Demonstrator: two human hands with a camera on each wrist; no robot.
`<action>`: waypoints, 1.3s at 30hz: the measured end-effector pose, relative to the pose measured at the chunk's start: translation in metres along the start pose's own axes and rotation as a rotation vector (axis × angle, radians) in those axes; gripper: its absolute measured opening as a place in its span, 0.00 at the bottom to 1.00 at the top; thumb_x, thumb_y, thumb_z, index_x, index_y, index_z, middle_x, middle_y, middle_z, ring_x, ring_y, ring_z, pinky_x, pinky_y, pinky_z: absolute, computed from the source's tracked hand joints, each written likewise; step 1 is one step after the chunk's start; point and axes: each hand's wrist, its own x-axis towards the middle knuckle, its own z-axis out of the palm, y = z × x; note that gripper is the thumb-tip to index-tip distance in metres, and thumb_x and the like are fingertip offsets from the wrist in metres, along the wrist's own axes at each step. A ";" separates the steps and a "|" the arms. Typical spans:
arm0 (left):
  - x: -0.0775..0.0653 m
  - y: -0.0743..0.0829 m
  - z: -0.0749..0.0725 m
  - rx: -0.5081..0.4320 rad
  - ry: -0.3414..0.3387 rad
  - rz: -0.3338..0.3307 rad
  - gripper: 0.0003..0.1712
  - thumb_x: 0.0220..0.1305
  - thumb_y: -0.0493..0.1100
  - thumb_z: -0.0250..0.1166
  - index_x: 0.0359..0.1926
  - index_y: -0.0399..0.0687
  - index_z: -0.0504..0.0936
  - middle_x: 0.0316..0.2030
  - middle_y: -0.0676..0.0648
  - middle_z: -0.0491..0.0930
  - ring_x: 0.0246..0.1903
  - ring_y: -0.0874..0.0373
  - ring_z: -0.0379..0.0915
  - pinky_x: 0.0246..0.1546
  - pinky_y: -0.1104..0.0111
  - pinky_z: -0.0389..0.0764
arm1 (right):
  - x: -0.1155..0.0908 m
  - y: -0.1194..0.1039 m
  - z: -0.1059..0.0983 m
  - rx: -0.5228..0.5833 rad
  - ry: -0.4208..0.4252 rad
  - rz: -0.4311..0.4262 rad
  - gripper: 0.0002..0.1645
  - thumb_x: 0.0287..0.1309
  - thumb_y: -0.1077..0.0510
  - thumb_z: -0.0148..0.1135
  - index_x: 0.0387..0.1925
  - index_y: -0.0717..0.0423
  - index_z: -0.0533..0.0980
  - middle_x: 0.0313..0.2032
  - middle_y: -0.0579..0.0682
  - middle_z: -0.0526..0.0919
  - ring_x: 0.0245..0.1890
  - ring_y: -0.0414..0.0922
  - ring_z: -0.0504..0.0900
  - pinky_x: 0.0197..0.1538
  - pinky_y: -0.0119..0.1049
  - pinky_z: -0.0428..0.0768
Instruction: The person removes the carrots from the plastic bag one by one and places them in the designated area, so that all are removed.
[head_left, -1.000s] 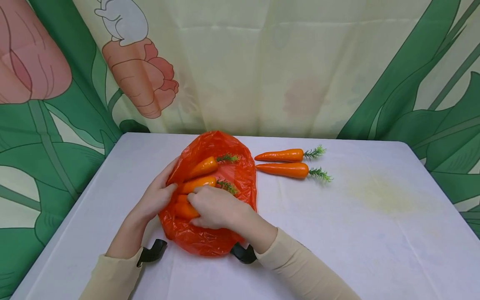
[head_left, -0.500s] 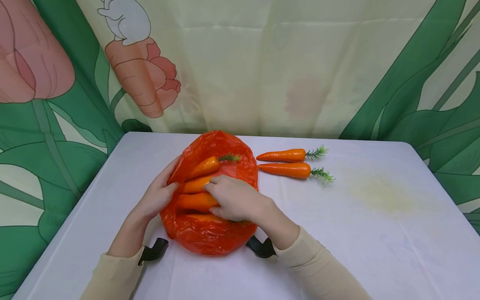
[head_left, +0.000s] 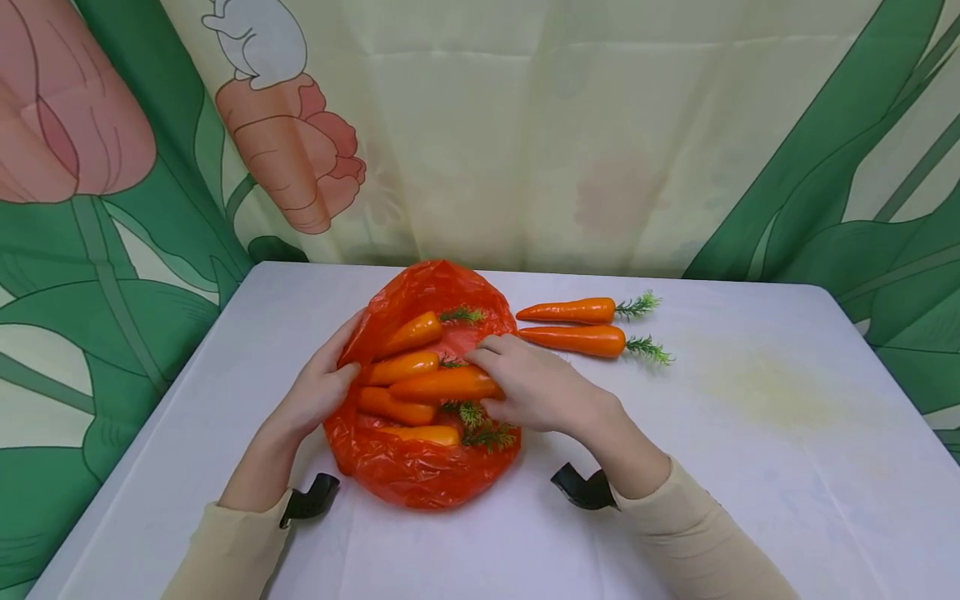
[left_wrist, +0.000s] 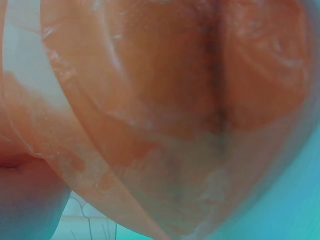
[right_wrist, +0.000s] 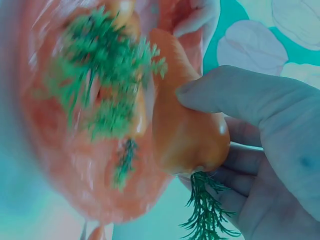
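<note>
A thin red plastic bag lies with its mouth facing up, several orange carrots with green tops inside. My left hand holds the bag's left rim, thumb on the inner side. At the bag's right side my right hand grips a carrot by its thick end, above the others, its tip pointing left. In the right wrist view, the thumb and fingers pinch this carrot, and its green top hangs below. The bag's film fills most of the left wrist view.
Two more carrots, an upper one and a lower one, lie side by side right of the bag, tips left. The white-covered table ends at a patterned curtain.
My right hand has moved right and up, lifting one carrot off the others and partly out of the bag. The left hand keeps its hold on the rim.
</note>
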 end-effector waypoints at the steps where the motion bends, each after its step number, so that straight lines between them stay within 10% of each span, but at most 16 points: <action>1: 0.000 0.000 0.000 -0.002 -0.001 -0.002 0.43 0.69 0.26 0.42 0.81 0.51 0.46 0.78 0.46 0.49 0.76 0.46 0.43 0.72 0.43 0.48 | -0.003 0.002 -0.001 0.000 0.009 0.003 0.30 0.57 0.58 0.71 0.61 0.60 0.76 0.54 0.53 0.78 0.54 0.50 0.76 0.56 0.45 0.79; 39: 0.002 0.000 -0.001 0.008 0.004 0.001 0.42 0.70 0.27 0.42 0.81 0.54 0.47 0.78 0.48 0.50 0.75 0.47 0.45 0.72 0.43 0.49 | -0.067 0.088 0.001 0.025 0.243 0.033 0.29 0.53 0.66 0.71 0.58 0.63 0.77 0.55 0.57 0.77 0.52 0.55 0.76 0.53 0.51 0.79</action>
